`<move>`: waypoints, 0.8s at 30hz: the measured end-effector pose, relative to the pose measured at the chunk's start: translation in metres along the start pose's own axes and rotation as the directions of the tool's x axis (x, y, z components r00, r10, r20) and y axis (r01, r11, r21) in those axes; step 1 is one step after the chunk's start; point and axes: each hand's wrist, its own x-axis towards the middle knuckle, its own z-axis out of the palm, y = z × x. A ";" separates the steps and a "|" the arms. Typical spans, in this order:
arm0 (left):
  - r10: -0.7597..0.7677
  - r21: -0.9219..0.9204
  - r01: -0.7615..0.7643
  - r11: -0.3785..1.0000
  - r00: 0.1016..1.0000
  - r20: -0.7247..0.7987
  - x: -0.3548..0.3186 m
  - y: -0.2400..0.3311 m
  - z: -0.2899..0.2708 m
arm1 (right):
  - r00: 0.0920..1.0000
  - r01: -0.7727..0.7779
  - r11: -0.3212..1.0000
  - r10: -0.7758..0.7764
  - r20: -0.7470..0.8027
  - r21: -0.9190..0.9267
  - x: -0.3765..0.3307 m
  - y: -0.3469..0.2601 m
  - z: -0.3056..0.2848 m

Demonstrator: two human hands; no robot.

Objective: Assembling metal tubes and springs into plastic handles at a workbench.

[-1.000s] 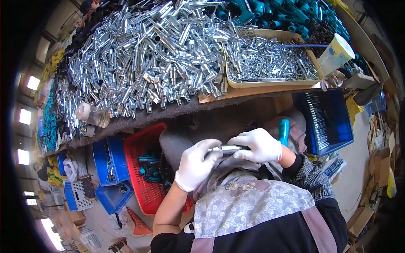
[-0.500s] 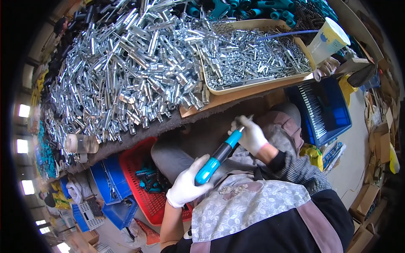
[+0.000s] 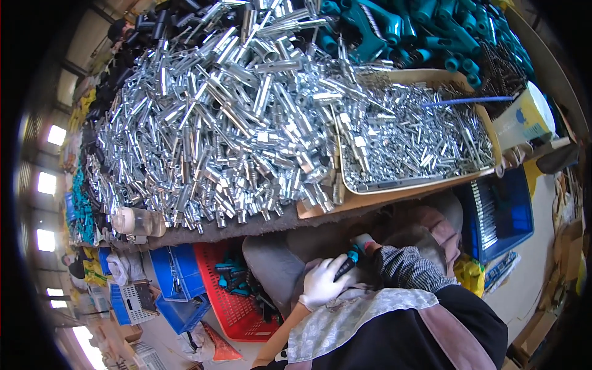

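We note the left hand (image 3: 322, 283) fingers clamped on a teal-handled tool (image 3: 349, 262), rigid; grip mid-handle. Right hand hidden below the tabletop (image 3: 259, 227).

The right hand (image 3: 365, 245) is mostly hidden behind its sleeve (image 3: 404, 269). The left hand (image 3: 324, 282) covers most of the blue tool (image 3: 349, 261).

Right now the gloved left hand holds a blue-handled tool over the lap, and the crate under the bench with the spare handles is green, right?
Not quite: the crate is red, as the head view shows. The left hand does hold the tool over the lap.
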 end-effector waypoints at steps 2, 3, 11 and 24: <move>-0.056 0.016 0.057 0.998 0.998 -0.022 -0.006 -0.004 0.000 | 1.000 -0.006 1.000 0.006 0.024 0.017 0.004 -0.018 0.010; -0.063 0.016 0.063 0.998 0.997 -0.040 -0.006 -0.002 0.001 | 0.999 -0.042 0.998 0.041 0.016 0.056 0.010 -0.011 0.014; -0.111 0.061 0.114 0.992 0.993 -0.047 0.032 -0.007 0.063 | 0.868 0.461 0.880 -0.420 -0.264 0.115 0.069 0.062 0.002; -0.306 -0.023 0.307 0.951 0.950 0.062 0.055 -0.034 0.106 | 0.702 0.581 0.805 -0.418 -0.577 0.123 -0.154 -0.118 -0.042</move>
